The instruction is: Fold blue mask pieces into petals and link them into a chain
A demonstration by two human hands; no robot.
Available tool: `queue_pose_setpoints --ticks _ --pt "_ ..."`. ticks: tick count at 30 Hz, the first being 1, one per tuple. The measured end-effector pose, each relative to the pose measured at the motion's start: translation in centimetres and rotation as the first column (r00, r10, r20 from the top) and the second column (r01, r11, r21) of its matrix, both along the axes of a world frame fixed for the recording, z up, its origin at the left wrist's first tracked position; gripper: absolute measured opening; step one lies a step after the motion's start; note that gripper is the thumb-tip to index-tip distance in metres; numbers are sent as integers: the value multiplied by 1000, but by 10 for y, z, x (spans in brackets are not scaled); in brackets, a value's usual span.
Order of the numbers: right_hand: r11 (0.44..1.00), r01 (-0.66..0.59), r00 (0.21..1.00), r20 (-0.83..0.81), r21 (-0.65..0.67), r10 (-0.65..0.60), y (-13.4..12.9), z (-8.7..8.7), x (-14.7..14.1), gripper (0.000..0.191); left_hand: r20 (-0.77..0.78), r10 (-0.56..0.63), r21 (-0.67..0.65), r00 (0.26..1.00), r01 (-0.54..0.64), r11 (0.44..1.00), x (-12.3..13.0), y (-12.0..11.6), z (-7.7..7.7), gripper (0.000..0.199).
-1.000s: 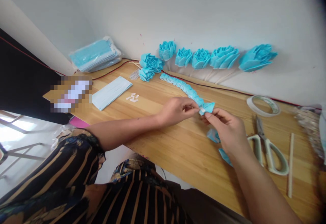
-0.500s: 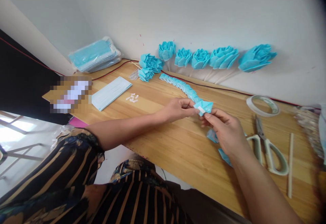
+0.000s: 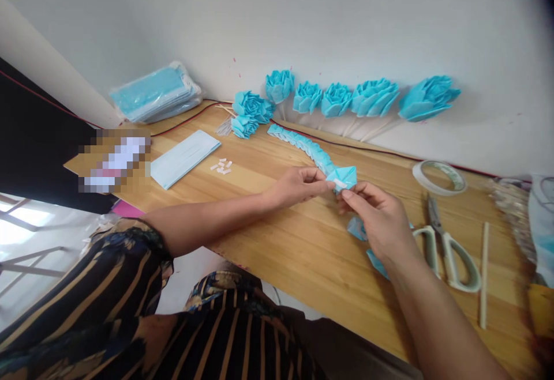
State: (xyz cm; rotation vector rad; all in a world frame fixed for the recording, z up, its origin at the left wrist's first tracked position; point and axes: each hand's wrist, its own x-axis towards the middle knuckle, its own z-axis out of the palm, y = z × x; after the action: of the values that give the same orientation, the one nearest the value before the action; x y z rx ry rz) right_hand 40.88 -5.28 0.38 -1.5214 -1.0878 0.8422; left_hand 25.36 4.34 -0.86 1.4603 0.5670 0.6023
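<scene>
Between my two hands is a folded blue petal with a small white strip on its lower edge. My left hand pinches the petal's left side between thumb and fingertips. From the right, my right hand grips its lower right edge. A curved row of overlapping folded blue petals lies on the table behind my hands. Loose blue pieces are partly hidden under my right hand. Small white strips lie in a loose group to the left.
Blue flowers on sticks lean against the wall. Flat face masks and a bagged stack of masks are at the left. At the right lie a tape roll, scissors and a wooden stick. A cable runs along the wall.
The petal has tilted slightly in my fingers, and its white strip now lies flatter. Both hands keep their hold. The whole view has shifted a little, with things sitting slightly further left.
</scene>
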Motion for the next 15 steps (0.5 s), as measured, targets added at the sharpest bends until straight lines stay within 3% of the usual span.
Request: queue_pose_setpoints --ticks 3,6,9,11,15 --pt "1000 30 999 11 -4 -30 -1 1 1 20 7 164 195 986 -162 967 -2 0 5 40" --pt "1000 30 999 44 -4 -30 -1 -1 2 20 69 215 489 974 -221 844 -4 -1 8 31" --pt "1000 -2 996 85 7 2 -2 -5 3 20 67 187 753 980 -172 635 -7 -3 7 16" --pt "1000 -18 994 108 6 17 -2 -5 2 20 21 191 838 981 -121 532 -8 -3 7 16" --pt "1000 -31 989 143 -6 32 -2 -3 1 22 -56 209 893 976 -44 448 -9 -1 7 21"
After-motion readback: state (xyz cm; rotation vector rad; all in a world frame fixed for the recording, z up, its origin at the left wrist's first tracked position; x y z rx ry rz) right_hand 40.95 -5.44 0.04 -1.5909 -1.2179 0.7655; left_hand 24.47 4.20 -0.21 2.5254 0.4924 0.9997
